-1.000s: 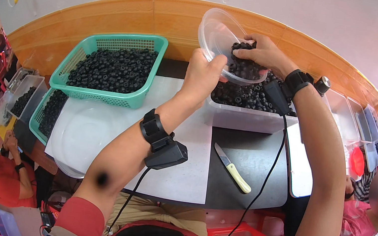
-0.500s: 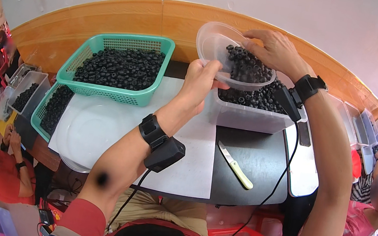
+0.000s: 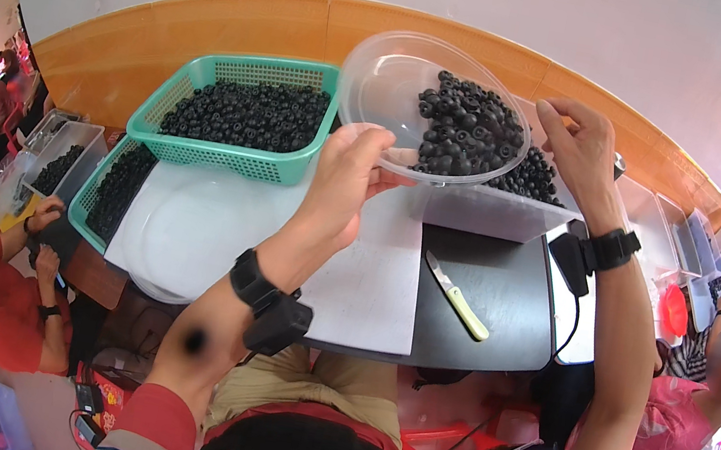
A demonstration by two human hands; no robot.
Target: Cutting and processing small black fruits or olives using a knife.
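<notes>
My left hand (image 3: 354, 161) grips the near-left rim of a clear round plastic bowl (image 3: 379, 64), thumb over the edge. The bowl is tilted, and small black ring-like pieces (image 3: 466, 128) with holes in their middles lie heaped in its right side. Just right of the bowl, my right hand (image 3: 582, 153) is raised with its fingers partly bent and apart, nothing visible in it. Beneath both stands a translucent plastic bin (image 3: 488, 215) with more black pieces (image 3: 533, 176), partly hidden by the bowl.
A green basket (image 3: 227, 159) of black pieces stands at the back left, another green basket (image 3: 84, 205) beside it. A clear round lid-like dish (image 3: 185, 237) lies on the white sheet (image 3: 368, 294). A knife (image 3: 461, 310) rests on the dark tabletop. People sit at both sides.
My right hand has come out of the bowl and moved right and slightly down. The bowl, still in my left hand, has shifted left and tilted more toward me.
</notes>
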